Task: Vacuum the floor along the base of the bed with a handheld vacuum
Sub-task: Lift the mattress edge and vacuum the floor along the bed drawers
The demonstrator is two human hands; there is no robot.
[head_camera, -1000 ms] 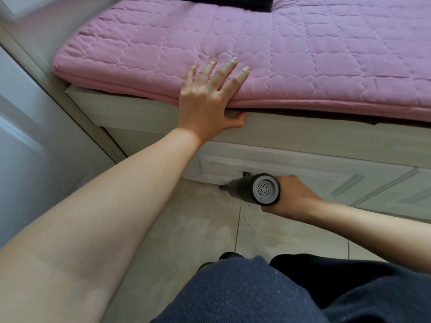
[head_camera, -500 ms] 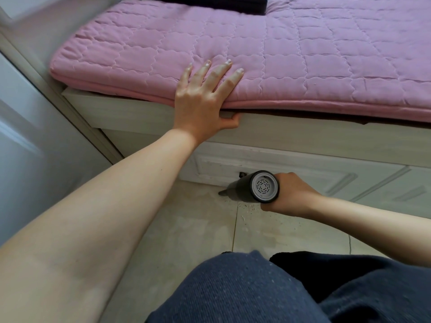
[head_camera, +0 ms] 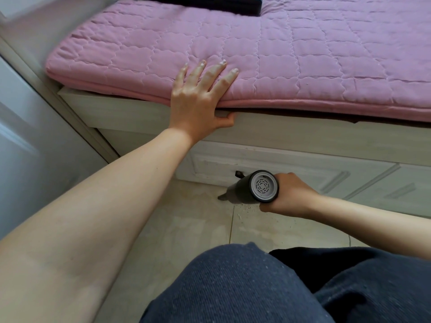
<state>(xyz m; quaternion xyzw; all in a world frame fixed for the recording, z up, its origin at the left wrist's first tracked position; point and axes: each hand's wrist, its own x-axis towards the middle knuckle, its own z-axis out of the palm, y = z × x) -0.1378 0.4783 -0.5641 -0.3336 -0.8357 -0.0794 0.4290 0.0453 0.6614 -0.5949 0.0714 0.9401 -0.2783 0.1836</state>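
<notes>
A dark handheld vacuum [head_camera: 251,188] with a grey vented rear cap is gripped in my right hand [head_camera: 291,194]. Its nozzle tip touches the tiled floor [head_camera: 186,224] just in front of the white bed base [head_camera: 291,164]. My left hand [head_camera: 200,96] rests flat on the edge of the pink quilted mattress pad [head_camera: 303,54], fingers straight and spread, thumb under the pad's edge against the bed frame. Small crumbs lie on the tile beside the vacuum.
A white door and its frame [head_camera: 35,136] stand at the left, close to the bed's corner. My knees in dark trousers [head_camera: 256,287] fill the bottom of the view. A black object [head_camera: 221,3] lies at the far edge of the mattress.
The vacuum and my right hand have shifted slightly left along the bed base, and the view has drifted a little. My left hand stays on the mattress edge.
</notes>
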